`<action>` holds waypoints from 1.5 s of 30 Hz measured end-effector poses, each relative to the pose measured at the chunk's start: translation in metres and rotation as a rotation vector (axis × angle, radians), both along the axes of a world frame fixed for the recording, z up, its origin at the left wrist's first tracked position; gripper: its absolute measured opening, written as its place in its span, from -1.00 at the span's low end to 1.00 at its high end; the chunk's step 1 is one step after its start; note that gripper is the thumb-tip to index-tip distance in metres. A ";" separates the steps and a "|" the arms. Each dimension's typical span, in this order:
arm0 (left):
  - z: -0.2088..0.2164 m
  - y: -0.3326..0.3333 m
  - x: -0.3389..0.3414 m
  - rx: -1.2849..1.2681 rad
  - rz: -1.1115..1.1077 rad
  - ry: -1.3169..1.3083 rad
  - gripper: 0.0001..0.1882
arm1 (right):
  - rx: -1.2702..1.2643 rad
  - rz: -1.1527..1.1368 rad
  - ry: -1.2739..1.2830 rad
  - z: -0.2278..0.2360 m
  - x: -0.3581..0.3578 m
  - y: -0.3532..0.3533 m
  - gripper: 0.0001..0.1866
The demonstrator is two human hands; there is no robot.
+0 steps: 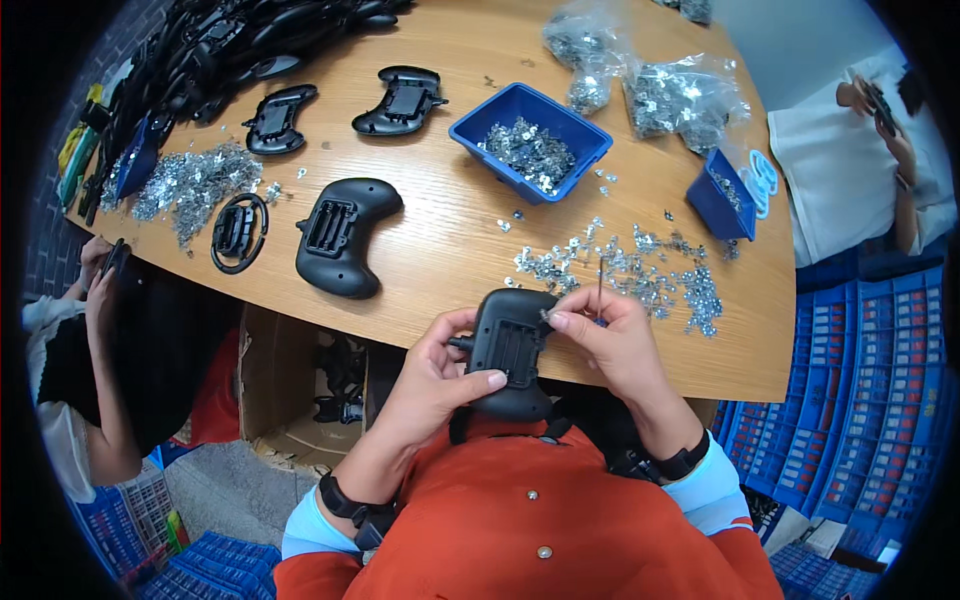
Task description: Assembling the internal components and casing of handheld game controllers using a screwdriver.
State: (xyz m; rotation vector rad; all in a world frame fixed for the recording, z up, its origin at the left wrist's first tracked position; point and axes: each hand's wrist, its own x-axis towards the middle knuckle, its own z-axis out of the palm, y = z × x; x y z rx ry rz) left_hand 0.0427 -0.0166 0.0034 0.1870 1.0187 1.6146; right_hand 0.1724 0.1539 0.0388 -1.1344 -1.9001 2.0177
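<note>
My left hand (pixel 440 380) holds a black game controller shell (pixel 512 352), its thumb across the lower edge. The open battery compartment faces up. At the shell's upper right edge, my right hand (pixel 610 345) pinches a small metal piece (pixel 547 316) between thumb and forefinger. A thin screwdriver (pixel 600 275) points up from the same hand, its handle mostly hidden by the fingers. Just beyond lie scattered small metal pieces (pixel 640 270). On the table to the left rests another black shell (pixel 347 237), compartment up, beside a black wheel-shaped part (pixel 239 233).
A blue bin (pixel 600 150) of metal pieces stands mid-table, with a smaller blue bin (pixel 712 205) at right. Bagged pieces (pixel 680 95) lie behind. Black shells pile up at far left (pixel 240 40). Co-workers sit at left (pixel 95 290) and right (pixel 890 140). Blue crates (pixel 850 390) stack at right.
</note>
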 end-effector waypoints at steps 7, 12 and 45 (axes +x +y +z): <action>0.001 -0.004 0.002 -0.006 -0.020 0.022 -0.28 | 0.739 0.176 0.208 -0.010 -0.012 -0.015 -0.91; -0.002 -0.005 0.002 -0.005 -0.037 0.022 -0.27 | 0.851 0.242 0.253 -0.007 -0.011 -0.019 -0.92; 0.006 0.000 0.007 -0.022 -0.029 -0.035 -0.34 | 0.631 0.175 0.174 -0.003 -0.005 -0.019 -0.87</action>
